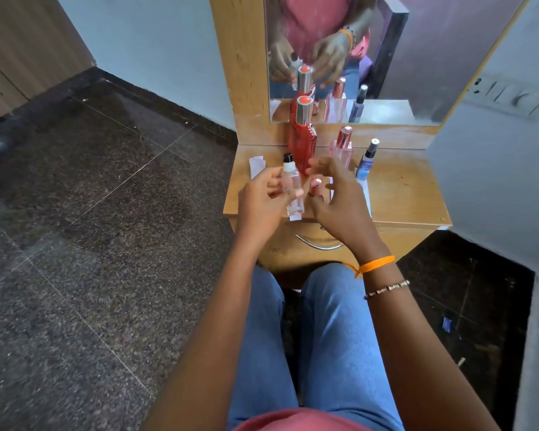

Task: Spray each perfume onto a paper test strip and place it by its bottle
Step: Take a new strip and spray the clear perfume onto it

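Observation:
My left hand (263,197) grips a small clear perfume bottle (293,188) with a black cap, held upright above the front of the wooden dresser top (402,194). My right hand (336,197) hovers just right of it, fingers spread, holding nothing. Between the hands stands a small pink-capped bottle (315,186). Behind them stand a tall red bottle (302,141), a pink bottle (343,147) and a blue spray bottle (366,160). White paper strips lie at the left (257,164), under the clear bottle (295,217) and in front of the blue bottle (366,194).
A mirror (386,57) rises behind the bottles and reflects them and my hands. A drawer with a metal handle (319,244) sits below the top. My knees in blue jeans are under the dresser front. A wall with a switch plate (511,94) is close on the right.

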`<act>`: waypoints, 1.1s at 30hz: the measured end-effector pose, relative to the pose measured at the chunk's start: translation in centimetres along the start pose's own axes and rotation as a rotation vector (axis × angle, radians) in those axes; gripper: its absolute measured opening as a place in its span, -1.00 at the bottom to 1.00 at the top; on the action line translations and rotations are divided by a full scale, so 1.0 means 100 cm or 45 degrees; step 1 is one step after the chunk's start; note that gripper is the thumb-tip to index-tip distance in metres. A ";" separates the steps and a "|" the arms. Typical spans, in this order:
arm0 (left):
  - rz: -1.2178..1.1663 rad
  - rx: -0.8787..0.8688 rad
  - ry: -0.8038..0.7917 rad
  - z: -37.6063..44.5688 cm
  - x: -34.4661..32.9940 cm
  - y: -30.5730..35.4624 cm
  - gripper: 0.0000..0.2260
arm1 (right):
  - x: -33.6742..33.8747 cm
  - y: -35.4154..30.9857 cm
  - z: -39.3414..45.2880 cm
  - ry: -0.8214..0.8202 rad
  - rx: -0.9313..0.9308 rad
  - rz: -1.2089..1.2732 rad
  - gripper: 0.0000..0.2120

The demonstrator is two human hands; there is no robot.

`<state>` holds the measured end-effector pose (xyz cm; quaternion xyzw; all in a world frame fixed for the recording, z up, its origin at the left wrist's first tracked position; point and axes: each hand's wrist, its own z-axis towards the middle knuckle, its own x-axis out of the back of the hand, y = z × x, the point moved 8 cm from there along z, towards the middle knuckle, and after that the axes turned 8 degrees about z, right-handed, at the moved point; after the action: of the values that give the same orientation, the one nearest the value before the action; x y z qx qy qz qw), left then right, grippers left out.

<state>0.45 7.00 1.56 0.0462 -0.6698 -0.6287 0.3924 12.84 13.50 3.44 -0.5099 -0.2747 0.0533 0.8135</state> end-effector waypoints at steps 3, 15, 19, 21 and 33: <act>-0.065 -0.033 -0.137 0.004 -0.011 0.008 -0.81 | -0.015 0.002 -0.008 -0.292 -0.116 0.196 -0.45; 0.950 -0.051 0.000 0.030 -0.030 0.002 -0.65 | 0.018 0.023 -0.007 -0.126 -0.271 0.259 -0.48; 1.096 -0.067 -0.079 0.036 -0.040 -0.010 -0.72 | 0.016 0.023 -0.011 -0.155 -0.283 0.295 -0.52; 1.056 -0.044 -0.035 0.036 -0.040 -0.013 -0.76 | 0.017 0.024 -0.011 -0.152 -0.298 0.310 -0.52; 0.609 0.006 0.114 0.024 -0.014 0.001 -0.62 | 0.003 0.030 -0.015 -0.260 -0.431 0.744 -0.60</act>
<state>0.00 9.72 1.23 -0.0848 -0.6451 -0.5137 0.5593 14.45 13.83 0.50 -0.6865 -0.2020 0.2882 0.6363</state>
